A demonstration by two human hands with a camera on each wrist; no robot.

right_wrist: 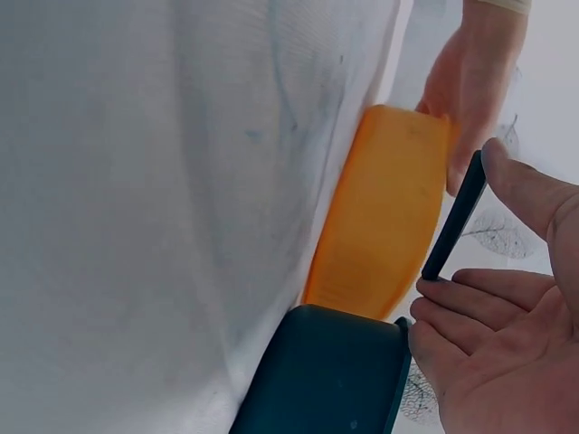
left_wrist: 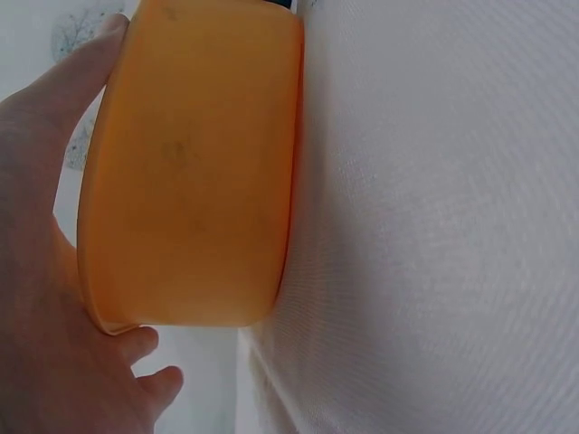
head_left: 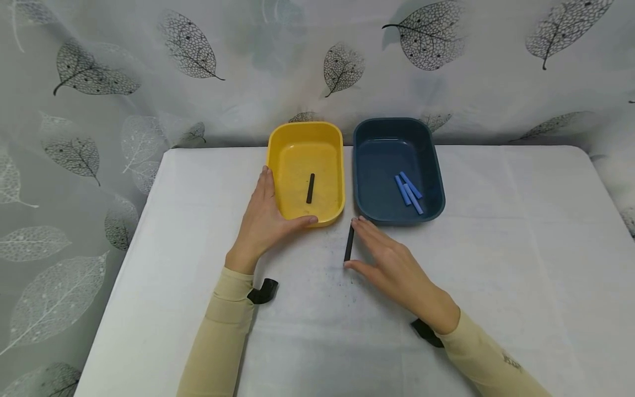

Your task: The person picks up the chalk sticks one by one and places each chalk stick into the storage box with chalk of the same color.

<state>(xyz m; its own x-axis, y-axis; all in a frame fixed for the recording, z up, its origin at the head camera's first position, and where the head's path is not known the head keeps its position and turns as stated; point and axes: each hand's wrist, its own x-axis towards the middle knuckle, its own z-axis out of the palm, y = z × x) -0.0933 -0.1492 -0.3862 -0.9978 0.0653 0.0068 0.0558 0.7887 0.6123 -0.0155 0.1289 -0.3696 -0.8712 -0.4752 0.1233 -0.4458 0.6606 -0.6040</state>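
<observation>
My left hand (head_left: 265, 218) rests against the near left corner of a yellow tray (head_left: 307, 130), its fingers straight along the left side and its thumb along the front rim. Inside that tray lies a black stick (head_left: 310, 188). With my right hand (head_left: 397, 267) I pinch a second black chalk-like stick (right_wrist: 455, 214) by its ends, between thumb and fingertips. This hand is just in front of the dark blue tray (head_left: 397, 125). Several blue chalk-like sticks (head_left: 413, 198) lie in the dark blue tray.
Both trays stand side by side at the far edge of a table covered in white cloth (head_left: 496, 264). Small bluish specks (head_left: 349, 292) mark the cloth in front of them. A leaf-patterned curtain (head_left: 278, 71) hangs behind and to the left.
</observation>
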